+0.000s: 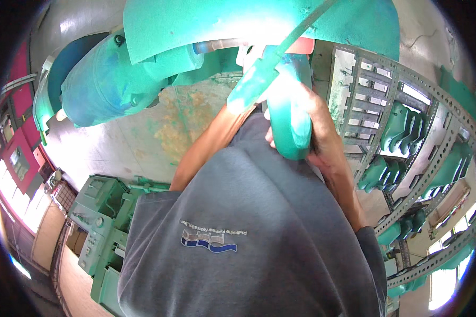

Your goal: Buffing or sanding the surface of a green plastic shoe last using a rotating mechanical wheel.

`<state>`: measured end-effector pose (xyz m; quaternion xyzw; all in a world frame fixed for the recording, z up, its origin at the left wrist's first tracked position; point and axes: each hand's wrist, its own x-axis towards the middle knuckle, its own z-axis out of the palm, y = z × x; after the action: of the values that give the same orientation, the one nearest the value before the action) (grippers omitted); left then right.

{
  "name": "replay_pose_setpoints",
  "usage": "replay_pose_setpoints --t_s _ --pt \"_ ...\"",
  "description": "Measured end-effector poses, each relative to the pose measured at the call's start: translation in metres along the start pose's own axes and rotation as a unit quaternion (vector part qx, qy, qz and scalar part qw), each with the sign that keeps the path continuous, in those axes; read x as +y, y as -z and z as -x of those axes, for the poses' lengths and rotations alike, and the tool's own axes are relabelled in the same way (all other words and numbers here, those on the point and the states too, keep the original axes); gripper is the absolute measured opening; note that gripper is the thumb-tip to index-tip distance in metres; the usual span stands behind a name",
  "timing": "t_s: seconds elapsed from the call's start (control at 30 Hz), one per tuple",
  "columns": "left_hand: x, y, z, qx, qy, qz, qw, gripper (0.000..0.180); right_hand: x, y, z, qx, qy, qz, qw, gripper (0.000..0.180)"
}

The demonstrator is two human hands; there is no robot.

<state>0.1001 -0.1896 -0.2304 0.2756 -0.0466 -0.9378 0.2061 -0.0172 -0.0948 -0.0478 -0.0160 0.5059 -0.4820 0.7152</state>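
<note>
My right hand [317, 113] is wrapped around a green, smooth, rounded piece [291, 134] with a curved lower end. Some of its fingertips show at the left side of the piece. My left hand [244, 91] looks green and is partly washed out by glare, so its fingers cannot be made out. From beside it a long, thin green rod or strap [301, 29] slants up to the right. I cannot tell whether the left hand holds it. Just beyond both hands is a large green curved shell [195, 26].
To the left hangs a big green-blue rounded body [108, 79]. A perforated metal rack [420, 84] on the right bears several green moulded parts [404, 127]. A green machine [98, 227] stands at the lower left. Green and brown stains [182, 116] mark the floor.
</note>
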Motion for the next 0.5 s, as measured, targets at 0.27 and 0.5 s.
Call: replay_pose_setpoints --t_s 0.27,0.5 --pt "0.012 -0.035 0.057 0.050 -0.024 0.148 0.987 0.035 -0.029 0.006 0.015 -0.035 -0.065 -0.039 0.997 0.060" --pt "0.008 -0.012 0.052 -0.024 -0.050 0.091 0.994 0.039 -0.039 0.008 0.004 -0.057 -0.044 0.012 0.997 0.073"
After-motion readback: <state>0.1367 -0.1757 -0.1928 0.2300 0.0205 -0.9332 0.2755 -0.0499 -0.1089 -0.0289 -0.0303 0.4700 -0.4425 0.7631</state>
